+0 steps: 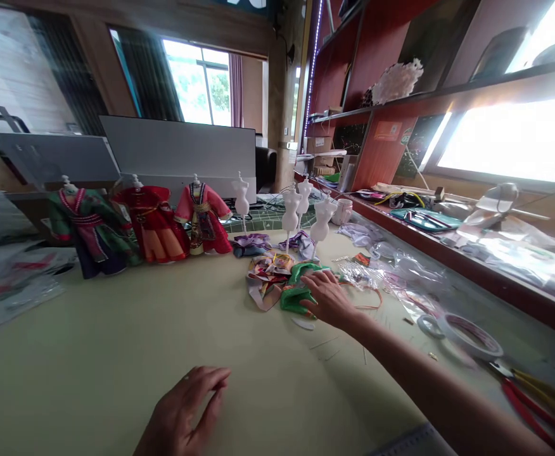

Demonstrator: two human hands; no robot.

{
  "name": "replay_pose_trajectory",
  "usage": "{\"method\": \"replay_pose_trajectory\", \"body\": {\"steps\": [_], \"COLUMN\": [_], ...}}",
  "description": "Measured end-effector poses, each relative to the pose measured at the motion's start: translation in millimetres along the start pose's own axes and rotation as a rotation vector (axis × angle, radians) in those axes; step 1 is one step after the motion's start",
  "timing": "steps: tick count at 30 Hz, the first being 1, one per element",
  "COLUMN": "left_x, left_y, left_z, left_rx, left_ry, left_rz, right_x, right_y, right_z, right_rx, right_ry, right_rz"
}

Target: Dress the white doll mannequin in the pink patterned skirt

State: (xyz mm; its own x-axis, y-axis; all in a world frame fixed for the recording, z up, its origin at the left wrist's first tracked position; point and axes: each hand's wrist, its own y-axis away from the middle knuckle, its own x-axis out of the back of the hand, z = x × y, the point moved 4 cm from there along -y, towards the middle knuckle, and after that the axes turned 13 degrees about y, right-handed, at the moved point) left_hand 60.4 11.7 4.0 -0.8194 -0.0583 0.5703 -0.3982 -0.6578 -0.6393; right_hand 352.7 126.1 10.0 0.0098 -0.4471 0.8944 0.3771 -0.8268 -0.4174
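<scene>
My right hand (327, 297) reaches across the cream tabletop (116, 335), its fingers closed on a bunched green fabric piece (296, 291). Beside that hand lies a heap of patterned fabric scraps (265, 282). My left hand (182, 411) hovers near the front of the table, fingers loosely curled, holding nothing I can see. Further back stand three miniature costumes: green (92, 231), red (154, 225) and pink (204, 218). Several small white dress forms (291, 212) rise behind the scraps.
Clear plastic bags (367, 273) lie right of my right hand, near a tape roll (470, 335). Red-handled pliers (529, 405) sit at the lower right. A wooden ledge (448, 240) with assorted items runs along the right side, and pale boards (177, 152) stand behind the costumes.
</scene>
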Motion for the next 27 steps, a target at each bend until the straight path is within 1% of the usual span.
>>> {"method": "replay_pose_trajectory", "body": {"steps": [3,5,8,10,15,17,19,22,27], "left_x": [-6.9,-14.0,-28.4,-39.1,-70.1,-83.3,-96.8,-116.3,-143.7], "left_y": [-31,-52,-85,-106,-150,-166,-181,-201,-228], "left_z": [0,-7,-22,-34,-67,-80,-90,-102,-115], "left_rx": [-0.075,-0.086,-0.059,-0.029,0.107,0.146,0.189,0.244,0.299], "left_ry": [-0.058,-0.064,-0.057,-0.052,-0.083,-0.092,-0.095,-0.096,-0.084], "left_rz": [-0.011,-0.005,-0.017,-0.020,-0.064,-0.085,-0.114,-0.148,-0.184], "right_x": [-8,-12,-14,-15,-19,-21,-22,-22,-20], "right_y": [1,6,16,23,40,46,52,58,66], "right_z": [5,12,24,32,52,60,68,83,118], "right_rx": [-0.024,-0.055,-0.091,-0.108,-0.156,-0.191,-0.206,-0.198,-0.295], "right_ry": [-0.004,-0.015,-0.048,-0.073,-0.100,-0.084,-0.065,-0.050,-0.030], "right_rz": [-0.009,-0.004,0.016,0.030,0.055,0.018,-0.048,-0.116,-0.117]}}
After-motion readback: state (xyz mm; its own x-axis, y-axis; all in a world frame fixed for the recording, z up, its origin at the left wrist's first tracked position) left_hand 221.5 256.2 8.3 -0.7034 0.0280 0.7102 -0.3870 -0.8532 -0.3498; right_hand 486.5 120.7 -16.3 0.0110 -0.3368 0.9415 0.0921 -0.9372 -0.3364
